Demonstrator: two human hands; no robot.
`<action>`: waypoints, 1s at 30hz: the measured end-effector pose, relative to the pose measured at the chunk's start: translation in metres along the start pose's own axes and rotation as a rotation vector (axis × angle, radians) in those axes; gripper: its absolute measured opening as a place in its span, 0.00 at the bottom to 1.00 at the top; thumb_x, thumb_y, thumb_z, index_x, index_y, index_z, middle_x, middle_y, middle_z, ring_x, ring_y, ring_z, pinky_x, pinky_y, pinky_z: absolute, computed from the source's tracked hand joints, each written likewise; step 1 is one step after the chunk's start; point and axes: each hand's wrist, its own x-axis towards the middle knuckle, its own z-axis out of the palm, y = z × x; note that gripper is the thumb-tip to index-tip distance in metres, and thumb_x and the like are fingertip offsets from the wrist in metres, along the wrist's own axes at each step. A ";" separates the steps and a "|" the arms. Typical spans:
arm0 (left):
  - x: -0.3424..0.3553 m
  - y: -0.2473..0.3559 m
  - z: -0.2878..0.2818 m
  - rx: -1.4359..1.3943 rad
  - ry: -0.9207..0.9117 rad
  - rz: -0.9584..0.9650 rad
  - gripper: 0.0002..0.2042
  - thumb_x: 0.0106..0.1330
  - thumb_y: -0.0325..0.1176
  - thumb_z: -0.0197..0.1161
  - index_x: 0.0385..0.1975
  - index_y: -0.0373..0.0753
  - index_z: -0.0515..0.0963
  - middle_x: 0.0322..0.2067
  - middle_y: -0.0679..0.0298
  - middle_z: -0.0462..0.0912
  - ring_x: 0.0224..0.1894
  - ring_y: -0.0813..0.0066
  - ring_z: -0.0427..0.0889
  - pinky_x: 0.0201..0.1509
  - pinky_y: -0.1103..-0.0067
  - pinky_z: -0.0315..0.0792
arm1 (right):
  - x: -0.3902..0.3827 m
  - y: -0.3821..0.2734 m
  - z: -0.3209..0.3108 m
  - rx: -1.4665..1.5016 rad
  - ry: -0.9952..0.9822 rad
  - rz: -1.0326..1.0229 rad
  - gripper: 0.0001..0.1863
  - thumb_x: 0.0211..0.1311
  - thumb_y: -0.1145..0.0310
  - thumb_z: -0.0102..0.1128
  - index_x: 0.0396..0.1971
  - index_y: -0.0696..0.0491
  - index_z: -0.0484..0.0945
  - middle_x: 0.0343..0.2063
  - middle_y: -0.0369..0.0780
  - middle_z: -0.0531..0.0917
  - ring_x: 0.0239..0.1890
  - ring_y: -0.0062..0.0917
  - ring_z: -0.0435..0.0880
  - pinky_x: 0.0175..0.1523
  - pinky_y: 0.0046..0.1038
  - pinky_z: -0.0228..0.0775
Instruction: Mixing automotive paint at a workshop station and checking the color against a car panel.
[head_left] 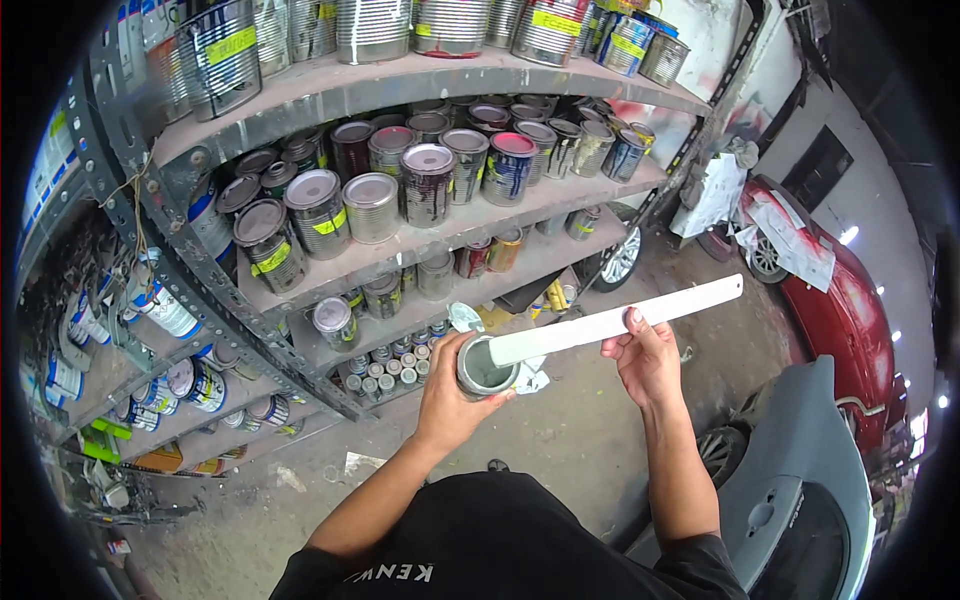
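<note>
My left hand [452,398] is wrapped round a small paint can [486,372] whose inside is coated with grey paint. The can is tilted, with its mouth facing up toward me. A grey-smeared lid [465,317] stands up at the can's far rim. Between the thumb and fingers of my right hand [643,355] is a long white stirring stick [620,321]. Its left end lies at the can's mouth, and its far end, with a small hole, points to the upper right. How deep the stick reaches into the can I cannot tell.
Metal shelves [440,240] full of paint cans [428,185] stand ahead and to the left. Small bottles [388,375] fill a lower shelf. At the right are a grey car body panel [790,470] and a red car [840,320] partly covered with paper.
</note>
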 end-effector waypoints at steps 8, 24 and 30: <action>0.000 0.002 0.003 -0.085 -0.042 0.037 0.42 0.45 0.33 0.84 0.61 0.34 0.66 0.58 0.51 0.70 0.61 0.53 0.73 0.65 0.64 0.69 | -0.018 -0.012 0.002 0.021 0.037 -0.023 0.11 0.74 0.64 0.58 0.36 0.56 0.80 0.27 0.42 0.86 0.27 0.27 0.86 0.35 0.27 0.82; -0.005 0.008 -0.006 -0.057 -0.043 0.069 0.46 0.44 0.34 0.85 0.64 0.35 0.63 0.58 0.51 0.69 0.61 0.53 0.73 0.64 0.63 0.70 | -0.025 -0.010 0.003 0.068 0.034 0.039 0.11 0.73 0.64 0.59 0.33 0.55 0.79 0.29 0.43 0.87 0.27 0.27 0.87 0.35 0.26 0.83; -0.007 0.005 -0.009 -0.038 -0.006 0.083 0.45 0.43 0.34 0.85 0.63 0.36 0.64 0.58 0.51 0.69 0.61 0.52 0.73 0.64 0.63 0.70 | -0.023 -0.007 0.011 0.025 0.057 0.061 0.11 0.73 0.65 0.59 0.36 0.58 0.81 0.29 0.44 0.87 0.26 0.26 0.87 0.35 0.25 0.83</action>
